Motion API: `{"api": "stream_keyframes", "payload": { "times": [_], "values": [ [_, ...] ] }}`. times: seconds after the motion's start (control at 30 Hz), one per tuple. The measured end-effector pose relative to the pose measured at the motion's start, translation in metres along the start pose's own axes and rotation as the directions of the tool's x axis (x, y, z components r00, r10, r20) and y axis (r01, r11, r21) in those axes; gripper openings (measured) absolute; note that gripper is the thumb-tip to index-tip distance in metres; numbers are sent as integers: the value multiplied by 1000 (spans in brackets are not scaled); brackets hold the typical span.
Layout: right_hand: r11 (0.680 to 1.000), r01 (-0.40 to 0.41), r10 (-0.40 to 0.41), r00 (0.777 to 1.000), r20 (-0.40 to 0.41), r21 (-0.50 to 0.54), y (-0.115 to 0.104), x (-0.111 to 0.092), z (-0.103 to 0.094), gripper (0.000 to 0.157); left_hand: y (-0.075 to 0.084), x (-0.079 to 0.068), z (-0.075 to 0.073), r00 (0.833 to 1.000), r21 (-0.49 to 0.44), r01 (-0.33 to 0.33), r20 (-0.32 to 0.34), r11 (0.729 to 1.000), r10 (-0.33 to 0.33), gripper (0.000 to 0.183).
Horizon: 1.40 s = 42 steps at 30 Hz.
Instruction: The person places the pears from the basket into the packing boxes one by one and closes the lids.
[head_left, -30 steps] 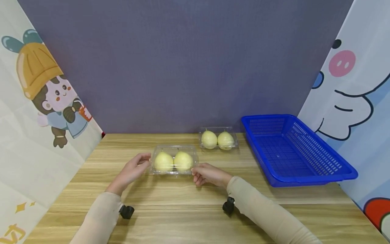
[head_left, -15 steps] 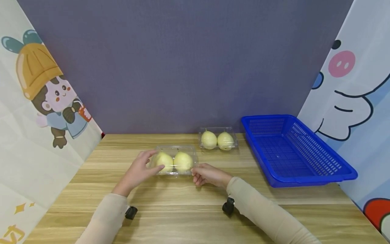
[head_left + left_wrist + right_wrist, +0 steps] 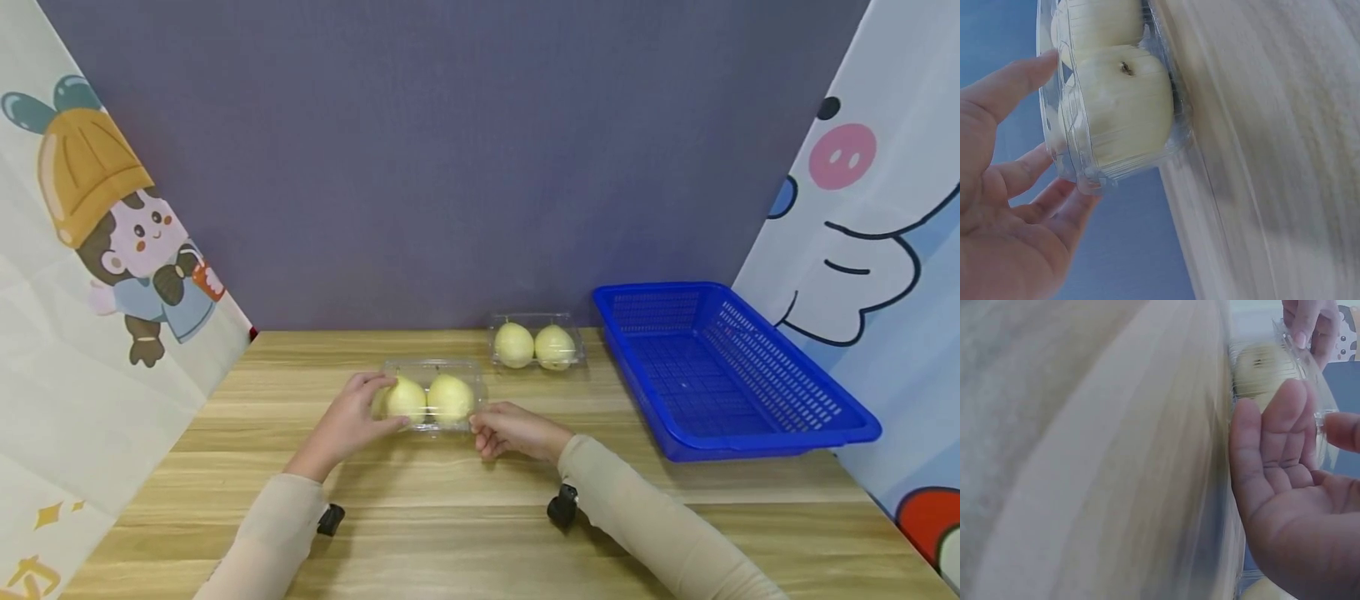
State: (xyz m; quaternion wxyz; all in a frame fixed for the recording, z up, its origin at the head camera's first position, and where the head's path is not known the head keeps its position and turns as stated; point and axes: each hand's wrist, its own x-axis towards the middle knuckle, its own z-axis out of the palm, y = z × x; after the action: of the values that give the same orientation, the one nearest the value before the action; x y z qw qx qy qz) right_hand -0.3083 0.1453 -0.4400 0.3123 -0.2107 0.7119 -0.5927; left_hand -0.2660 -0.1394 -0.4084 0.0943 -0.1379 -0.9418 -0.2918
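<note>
A clear plastic clamshell box with two pale yellow pears inside sits on the wooden table, its lid over the fruit. My left hand grips its left end, thumb along the front and fingers at the side and back. In the left wrist view, that thumb and the fingertips touch the rim and lid of the plastic. At the front right corner, my right hand pinches the rim between thumb and fingers. The right wrist view shows the right thumb against the edge, other fingers curled below.
Behind and to the right stands a second clear clamshell box with two pears. A blue slotted basket is at the table's right side. A grey-blue panel borders the back of the wooden table.
My left hand has moved right from beside the box onto its left end and taken hold of it. The right hand stays at the front right corner.
</note>
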Motion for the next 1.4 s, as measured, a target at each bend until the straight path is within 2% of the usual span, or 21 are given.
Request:
{"api": "stream_keyframes", "payload": {
  "times": [0.3, 0.43, 0.53, 0.67, 0.8, 1.0, 1.2, 1.4],
  "values": [
    [1000, -1, 1, 1000, 0, -28, -2, -1, -1, 26, -2, 2, -1, 1000, 2, 9, 19, 1000, -9, 74],
    [996, -6, 3, 999, -35, -89, -2, 0, -3, 30, -3, 3, -1, 1000, -12, 17, 20, 1000, -17, 75],
    [985, -4, -8, 998, -67, -174, -3, -1, -5, 36, -4, 4, -1, 999, -21, 22, 24, 1000, -21, 74],
    [946, -6, -32, 993, -113, -323, -9, -5, -9, 40, -5, 5, -2, 999, -29, 35, 32, 999, -34, 74],
    [893, 6, -81, 986, -148, -450, -16, -9, -12, 35, -6, 5, -2, 999, -34, 42, 36, 999, -40, 75],
    [836, 61, -174, 972, -158, -546, -24, -10, -14, 23, -7, 6, -1, 999, -37, 41, 28, 999, -40, 75],
    [792, 81, -262, 940, -217, -605, -28, -9, -11, 13, -6, 6, -1, 999, -36, 40, 29, 999, -39, 75],
    [740, 165, -390, 895, -217, -652, -30, -4, -3, 21, -4, 6, -3, 999, -25, 38, 31, 999, -37, 74]
  ]
}}
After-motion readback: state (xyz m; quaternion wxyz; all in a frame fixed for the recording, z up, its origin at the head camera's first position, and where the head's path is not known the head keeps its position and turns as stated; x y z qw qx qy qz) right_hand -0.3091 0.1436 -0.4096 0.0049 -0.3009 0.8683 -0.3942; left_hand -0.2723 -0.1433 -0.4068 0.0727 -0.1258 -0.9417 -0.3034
